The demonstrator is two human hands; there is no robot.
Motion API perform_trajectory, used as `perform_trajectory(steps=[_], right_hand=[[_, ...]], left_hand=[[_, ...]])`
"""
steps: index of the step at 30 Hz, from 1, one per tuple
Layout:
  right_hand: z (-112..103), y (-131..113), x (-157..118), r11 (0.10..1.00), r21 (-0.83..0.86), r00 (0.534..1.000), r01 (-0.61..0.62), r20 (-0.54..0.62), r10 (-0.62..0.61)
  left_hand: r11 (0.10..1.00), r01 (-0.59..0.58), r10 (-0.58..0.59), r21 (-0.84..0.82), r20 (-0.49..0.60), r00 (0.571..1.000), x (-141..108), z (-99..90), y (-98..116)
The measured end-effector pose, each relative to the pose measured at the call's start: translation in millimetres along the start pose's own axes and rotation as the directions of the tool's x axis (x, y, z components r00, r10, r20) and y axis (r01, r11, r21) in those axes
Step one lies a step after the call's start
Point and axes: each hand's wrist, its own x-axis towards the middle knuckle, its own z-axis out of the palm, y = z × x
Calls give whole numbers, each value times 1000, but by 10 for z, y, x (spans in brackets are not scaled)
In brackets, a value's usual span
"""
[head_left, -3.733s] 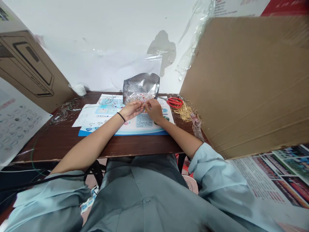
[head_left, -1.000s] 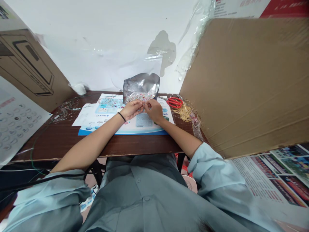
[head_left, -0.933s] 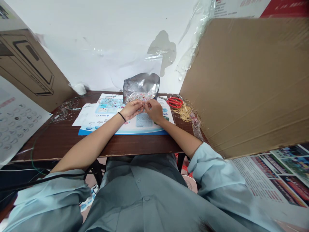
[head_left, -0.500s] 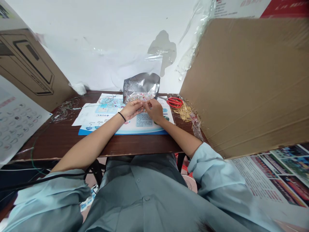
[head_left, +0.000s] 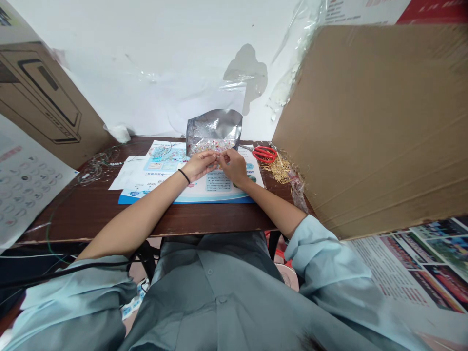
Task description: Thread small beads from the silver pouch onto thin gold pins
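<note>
My left hand (head_left: 199,165) and my right hand (head_left: 234,166) meet fingertip to fingertip over a printed sheet (head_left: 219,195). Both are closed in a pinch, and what lies between the fingers is too small to make out. Just behind them a silvery bag (head_left: 215,124) stands open towards me, with many tiny clear and reddish beads (head_left: 214,145) in its lower part. A black band (head_left: 184,176) circles my left wrist. Red-handled scissors (head_left: 264,154) lie to the right of the bag, beside a heap of thin gold-coloured pins (head_left: 280,170).
Tangled clear thread (head_left: 97,168) lies at the left of the brown table (head_left: 204,219). A cardboard panel (head_left: 380,122) closes off the right side, and a cardboard box (head_left: 47,92) stands at the left. Crumpled clear plastic (head_left: 297,185) lies by the pins.
Hardly anything differs. Both hands stay pinched together in the same spot, with at most slight finger movement.
</note>
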Motion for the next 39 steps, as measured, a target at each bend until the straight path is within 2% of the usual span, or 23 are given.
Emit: perform_trajectory(steps=[6,13,24,39], right_hand=[[20,19,-8,999,31,1000,8,-15,-7],[21,15,-6,998,57,1000,-12,-25,13],[2,-4,-8,999,42,1000,-28,-3,28],[15,10,-4,997,73,1000,3,-5,-2]], left_hand=[[1000,-7,7,-30,10,1000,-19,26,8],[998,9,-13,-70,-47,999,-38,64,32],[1000,-1,1,-18,-19,1000,-18,33,6],[999,-21,21,-48,-1,1000,-17,44,1]])
